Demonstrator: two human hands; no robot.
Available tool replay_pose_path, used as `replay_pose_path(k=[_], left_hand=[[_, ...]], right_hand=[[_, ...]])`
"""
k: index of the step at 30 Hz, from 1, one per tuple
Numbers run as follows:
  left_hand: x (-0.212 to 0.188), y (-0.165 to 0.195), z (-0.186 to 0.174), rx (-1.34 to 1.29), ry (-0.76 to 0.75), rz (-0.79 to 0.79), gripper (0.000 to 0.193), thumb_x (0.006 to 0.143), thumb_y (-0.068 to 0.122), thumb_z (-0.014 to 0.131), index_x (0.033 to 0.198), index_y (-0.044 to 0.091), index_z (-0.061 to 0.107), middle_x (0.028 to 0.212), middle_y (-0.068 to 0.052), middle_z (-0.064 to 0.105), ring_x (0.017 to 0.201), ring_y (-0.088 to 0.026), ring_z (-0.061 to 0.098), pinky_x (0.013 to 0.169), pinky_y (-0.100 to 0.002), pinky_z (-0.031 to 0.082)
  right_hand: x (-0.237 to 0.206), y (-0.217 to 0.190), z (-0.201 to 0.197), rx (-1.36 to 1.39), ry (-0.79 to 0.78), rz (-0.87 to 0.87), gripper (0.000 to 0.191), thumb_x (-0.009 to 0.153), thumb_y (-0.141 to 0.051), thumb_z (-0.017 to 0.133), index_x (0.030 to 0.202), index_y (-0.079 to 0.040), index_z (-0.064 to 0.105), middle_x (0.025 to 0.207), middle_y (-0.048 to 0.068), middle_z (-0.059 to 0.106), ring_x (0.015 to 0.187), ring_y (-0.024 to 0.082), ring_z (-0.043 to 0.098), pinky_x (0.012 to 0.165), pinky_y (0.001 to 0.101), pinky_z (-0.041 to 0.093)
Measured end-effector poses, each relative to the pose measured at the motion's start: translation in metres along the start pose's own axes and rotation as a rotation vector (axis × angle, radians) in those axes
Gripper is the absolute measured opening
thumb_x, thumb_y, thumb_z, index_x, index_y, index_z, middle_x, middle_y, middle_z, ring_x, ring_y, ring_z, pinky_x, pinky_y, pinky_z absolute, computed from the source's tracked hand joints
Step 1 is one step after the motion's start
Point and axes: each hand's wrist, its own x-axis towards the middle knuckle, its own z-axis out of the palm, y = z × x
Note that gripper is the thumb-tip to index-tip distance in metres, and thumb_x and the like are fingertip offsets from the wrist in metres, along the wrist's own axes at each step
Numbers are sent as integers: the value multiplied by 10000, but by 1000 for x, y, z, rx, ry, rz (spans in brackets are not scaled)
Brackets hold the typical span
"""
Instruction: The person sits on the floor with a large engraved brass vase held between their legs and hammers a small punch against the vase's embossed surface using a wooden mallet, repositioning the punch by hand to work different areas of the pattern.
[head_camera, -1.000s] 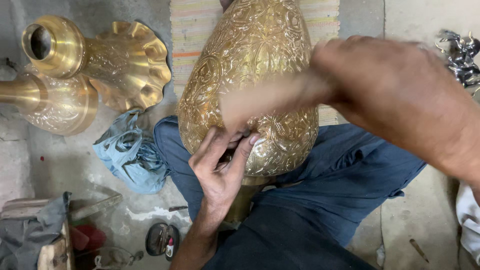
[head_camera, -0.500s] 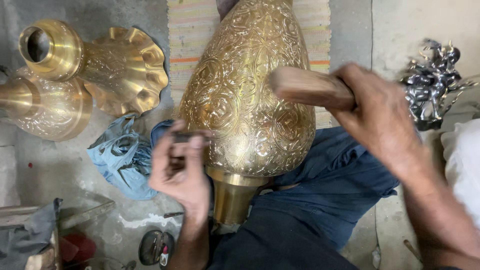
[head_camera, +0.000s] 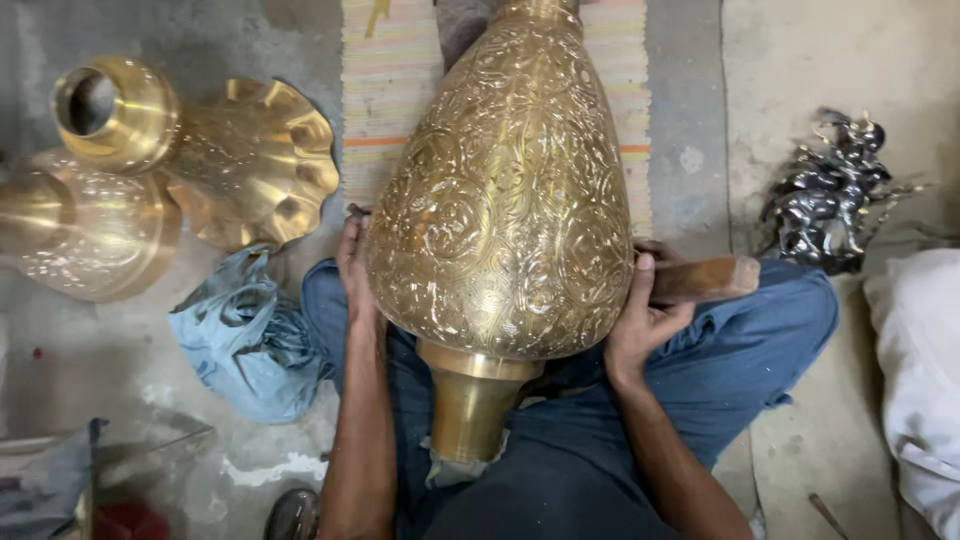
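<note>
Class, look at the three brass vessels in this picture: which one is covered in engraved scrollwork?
The large brass vase lying across the person's lap, between both hands. The fluted brass piece and the plain one at left have smooth, unengraved surfaces.

Setting: metalcraft workshop, floor-level | Evidence: engraved brass vase (head_camera: 500, 200) on lap; unassembled brass parts (head_camera: 170, 170) on stained concrete floor (head_camera: 70, 360); wooden mallet (head_camera: 705, 278); striped mat (head_camera: 390, 80); dark metal scrap (head_camera: 825, 195).
</note>
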Motion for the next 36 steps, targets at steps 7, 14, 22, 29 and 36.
replay_pose_path(k=[7, 14, 22, 29, 36], left_hand=[[-18, -15, 4, -223, 7, -1, 268, 1112, 196, 510, 1288, 30, 623, 1196, -104, 688, 1003, -199, 699, 879, -360, 604], [-37, -23, 13, -265, 57, 34, 270, 1075, 182, 473, 1264, 37, 600, 1188, -102, 689, 988, -201, 703, 869, -362, 614], [-32, -24, -2, 108, 62, 254, 125, 1174, 150, 582, 1131, 36, 612, 1071, -23, 648, 950, -96, 596, 873, -268, 518], [-55, 45, 24, 506, 309, 561, 182, 1023, 35, 681, 1192, -32, 673, 1221, -66, 659, 1068, -142, 649, 903, -262, 539], [-94, 91, 67, 342, -49, 595, 188, 1080, -92, 698, 1245, -24, 639, 958, -84, 745, 1101, -170, 755, 896, -276, 649]], right_hand=[[20, 11, 1, -17, -69, -100, 149, 1090, -68, 645, 1161, 40, 571, 1133, 133, 704, 1062, 192, 684, 991, 331, 562], [57, 13, 6, -120, -144, -81, 143, 1092, -49, 687, 1121, 44, 582, 1080, 121, 703, 998, 177, 656, 905, 324, 538], [58, 5, 14, 24, -210, -59, 151, 1088, -78, 678, 1167, 14, 589, 1098, 97, 685, 1043, 171, 681, 951, 312, 554], [66, 8, 2, -192, -261, -103, 200, 1095, -129, 702, 1188, 16, 599, 1081, 78, 672, 988, 148, 659, 866, 300, 556], [75, -19, -16, -384, -349, -184, 268, 1112, -100, 790, 1151, -11, 541, 897, 71, 613, 827, 112, 587, 715, 292, 504]])
